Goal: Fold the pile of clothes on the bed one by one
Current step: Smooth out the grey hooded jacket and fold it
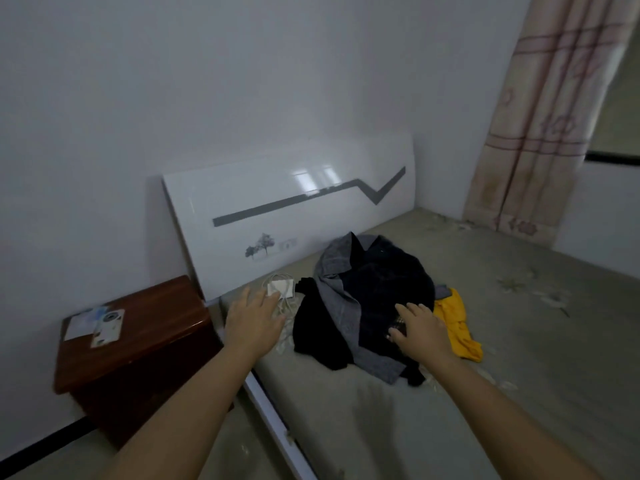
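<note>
The pile of clothes (367, 306) lies crumpled on the bed (519, 358), directly under the right hand (420, 329): soft dark cloth, grey woven fabric, a yellow piece (457, 323) just right of this hand. Both hands are spread with fingers straight, holding nothing. If the right one touches the cloth, I cannot tell. The left hand (252, 320) is over a white charger (281, 288) with thin cable, left of the pile.

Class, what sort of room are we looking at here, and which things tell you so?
Most likely a bedroom in a home. A bed with a glossy white headboard stands against the wall, a wooden bedside cabinet sits next to it, and a curtain hangs at the right.
</note>
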Tool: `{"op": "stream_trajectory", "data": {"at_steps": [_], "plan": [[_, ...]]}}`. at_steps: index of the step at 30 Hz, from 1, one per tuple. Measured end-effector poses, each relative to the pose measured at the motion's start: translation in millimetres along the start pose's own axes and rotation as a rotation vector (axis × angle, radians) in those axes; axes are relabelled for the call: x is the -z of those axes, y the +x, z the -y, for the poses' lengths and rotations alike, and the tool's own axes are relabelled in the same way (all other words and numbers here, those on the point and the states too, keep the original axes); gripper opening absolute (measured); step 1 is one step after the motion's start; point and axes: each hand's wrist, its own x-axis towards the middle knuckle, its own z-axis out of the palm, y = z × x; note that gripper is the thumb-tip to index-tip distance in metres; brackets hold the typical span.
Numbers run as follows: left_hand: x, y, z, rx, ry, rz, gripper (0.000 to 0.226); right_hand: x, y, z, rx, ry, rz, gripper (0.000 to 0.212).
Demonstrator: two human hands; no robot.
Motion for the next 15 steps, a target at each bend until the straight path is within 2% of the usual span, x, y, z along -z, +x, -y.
{"op": "stream_trajectory", "data": {"at_steps": [8, 15], "plan": [[-80, 203, 32, -0.083, 0.004, 0.137, 0.054, -57, 182, -18, -0.152, 0.062, 0.119, 0.060], [-152, 331, 34, -0.236, -0.076, 0.260, 0.053, -109, 277, -24, -0.271, 0.100, 0.270, 0.059]]}}
